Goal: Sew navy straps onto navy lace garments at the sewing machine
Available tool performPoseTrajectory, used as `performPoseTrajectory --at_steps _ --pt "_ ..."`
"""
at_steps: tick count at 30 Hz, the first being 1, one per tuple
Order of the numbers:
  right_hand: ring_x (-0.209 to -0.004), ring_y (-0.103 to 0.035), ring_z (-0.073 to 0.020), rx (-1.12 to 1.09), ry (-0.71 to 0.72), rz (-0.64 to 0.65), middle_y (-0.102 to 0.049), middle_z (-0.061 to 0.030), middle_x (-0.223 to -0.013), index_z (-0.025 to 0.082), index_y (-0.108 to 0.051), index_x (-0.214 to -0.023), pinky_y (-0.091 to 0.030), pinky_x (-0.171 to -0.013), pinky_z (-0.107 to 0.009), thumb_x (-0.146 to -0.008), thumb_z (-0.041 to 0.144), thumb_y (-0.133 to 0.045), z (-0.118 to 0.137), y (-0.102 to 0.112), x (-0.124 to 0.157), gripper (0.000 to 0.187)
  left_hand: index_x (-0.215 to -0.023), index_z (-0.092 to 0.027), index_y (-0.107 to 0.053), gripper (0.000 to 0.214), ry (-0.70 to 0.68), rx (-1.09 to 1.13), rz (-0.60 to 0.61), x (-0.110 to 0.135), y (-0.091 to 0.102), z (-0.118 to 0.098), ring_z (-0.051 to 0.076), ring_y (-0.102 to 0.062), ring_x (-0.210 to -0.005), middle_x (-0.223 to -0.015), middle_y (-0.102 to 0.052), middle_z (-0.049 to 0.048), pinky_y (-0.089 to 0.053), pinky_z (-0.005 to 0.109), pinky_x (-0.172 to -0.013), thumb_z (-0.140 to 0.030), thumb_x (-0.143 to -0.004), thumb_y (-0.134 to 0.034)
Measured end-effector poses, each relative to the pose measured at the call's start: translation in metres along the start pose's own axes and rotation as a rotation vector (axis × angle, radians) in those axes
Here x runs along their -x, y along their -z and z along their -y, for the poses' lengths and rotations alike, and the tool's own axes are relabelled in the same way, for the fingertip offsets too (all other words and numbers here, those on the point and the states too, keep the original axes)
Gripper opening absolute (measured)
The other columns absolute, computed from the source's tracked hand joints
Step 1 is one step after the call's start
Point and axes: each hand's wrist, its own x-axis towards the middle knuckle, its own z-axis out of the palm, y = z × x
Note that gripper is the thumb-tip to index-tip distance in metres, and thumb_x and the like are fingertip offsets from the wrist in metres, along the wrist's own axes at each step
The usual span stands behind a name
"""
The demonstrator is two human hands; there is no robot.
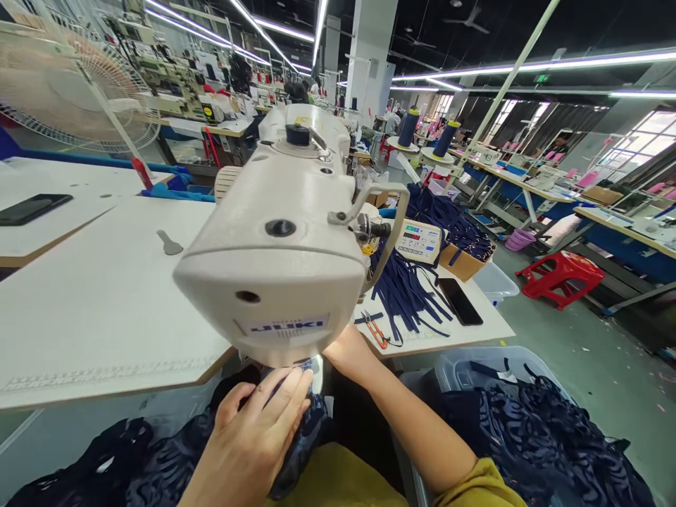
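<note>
A cream sewing machine [279,239] fills the middle of the view, its head hiding the needle area. My left hand [253,436] lies under the machine head with fingers together, pressing dark navy patterned fabric [158,465] by the lit needle spot. My right hand is hidden behind the machine head; only its forearm [401,415] shows, reaching in from the lower right. Navy strips [406,292] lie on the table to the right of the machine.
Orange-handled snips [376,331] and a black phone [460,301] lie on the white table [105,317]. A control panel [418,241] and a cardboard box [462,262] sit behind. A plastic bin [475,366] holds navy fabric. A fan [68,84] and a red stool [560,276] flank the station.
</note>
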Motion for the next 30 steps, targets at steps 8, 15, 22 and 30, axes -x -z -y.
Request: performPoseTrajectory --at_steps 8,15,22,30 --pt "-0.088 -0.058 -0.0218 0.127 0.11 -0.057 -0.065 -0.0022 -0.083 0.022 -0.06 -0.09 -0.044 -0.09 -0.038 -0.08 0.019 -0.055 -0.012 -0.007 -0.005 0.012 -0.118 -0.022 -0.059 0.031 0.041 -0.006 0.01 0.002 -0.001 -0.006 0.017 -0.061 -0.102 -0.118 -0.067 -0.0013 -0.032 0.033 -0.084 -0.021 -0.089 -0.048" --pt "-0.087 -0.059 -0.0233 0.148 0.096 -0.047 -0.063 -0.0021 -0.077 0.024 -0.061 -0.09 -0.047 -0.086 -0.039 -0.08 0.02 -0.056 -0.016 -0.008 -0.008 0.012 -0.112 -0.025 -0.063 0.031 -0.087 -0.072 -0.064 0.015 -0.02 0.004 0.013 -0.059 -0.105 -0.118 -0.067 -0.0031 -0.034 0.029 -0.081 -0.018 -0.087 -0.045" --pt "-0.083 -0.06 -0.0219 0.193 0.072 -0.065 -0.065 -0.0027 -0.077 0.022 -0.061 -0.087 -0.048 -0.083 -0.036 -0.079 0.019 -0.056 -0.021 -0.008 -0.008 0.01 -0.119 -0.022 -0.058 0.035 -0.049 -0.061 -0.091 0.007 -0.015 0.002 0.013 -0.062 -0.099 -0.115 -0.068 -0.0022 -0.033 0.03 -0.078 -0.018 -0.086 -0.049" --pt "-0.078 -0.062 -0.0194 0.299 0.125 -0.127 -0.067 -0.002 -0.076 0.019 -0.062 -0.086 -0.049 -0.08 -0.031 -0.077 0.017 -0.054 -0.019 -0.009 -0.007 0.012 -0.122 -0.023 -0.056 0.034 0.175 0.083 -0.079 0.002 -0.011 -0.016 0.016 -0.063 -0.1 -0.114 -0.068 0.0011 -0.033 0.032 -0.081 -0.015 -0.091 -0.043"
